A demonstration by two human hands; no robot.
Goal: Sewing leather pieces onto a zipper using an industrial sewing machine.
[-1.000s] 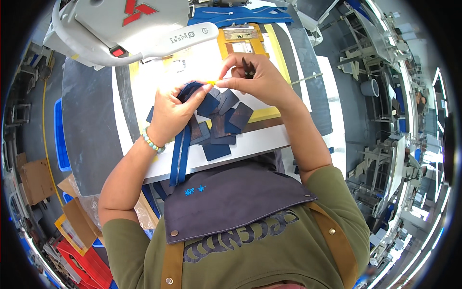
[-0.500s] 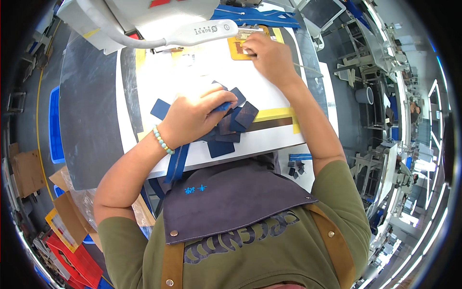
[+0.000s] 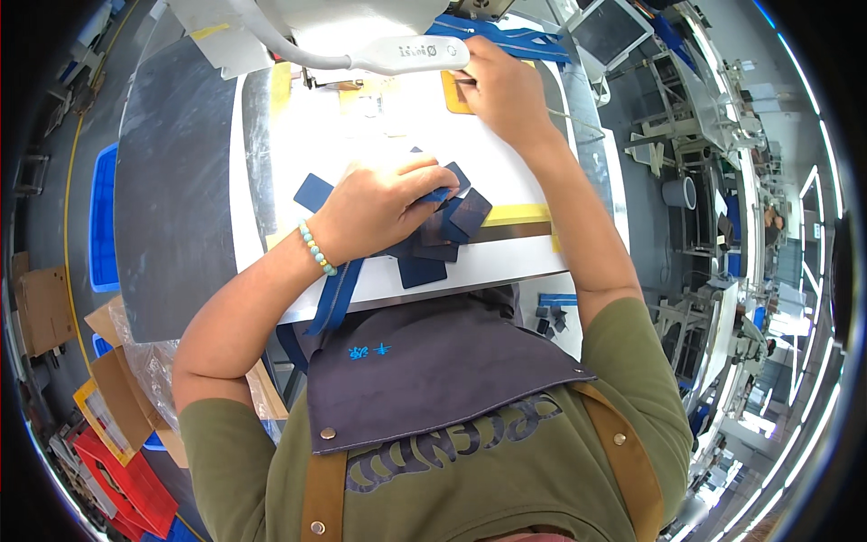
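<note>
My left hand (image 3: 384, 200), with a beaded bracelet at its wrist, is closed with a bit of blue zipper (image 3: 440, 194) between thumb and fingers. From beneath that hand a blue zipper length hangs over the table's near edge; whether it is one piece is hidden. Dark blue square patches (image 3: 422, 269) lie in a loose pile under and around the hand. Farther off to the right, my right hand (image 3: 506, 95) is closed over a yellow plate (image 3: 458, 93). A small dark thing shows at its fingertips, too small to name.
A white lamp head (image 3: 411, 54) on a bent arm reaches across the table's far side, beside a white machine. Blue zippers (image 3: 533, 43) lie at the back right. Yellow tape (image 3: 515, 214) edges the white work surface. A blue bin (image 3: 104, 217) stands on the left.
The whole view has shifted slightly. My right hand has moved a little left and away over the yellow plate, covering more of it. My left hand keeps its pinch above the patches.
</note>
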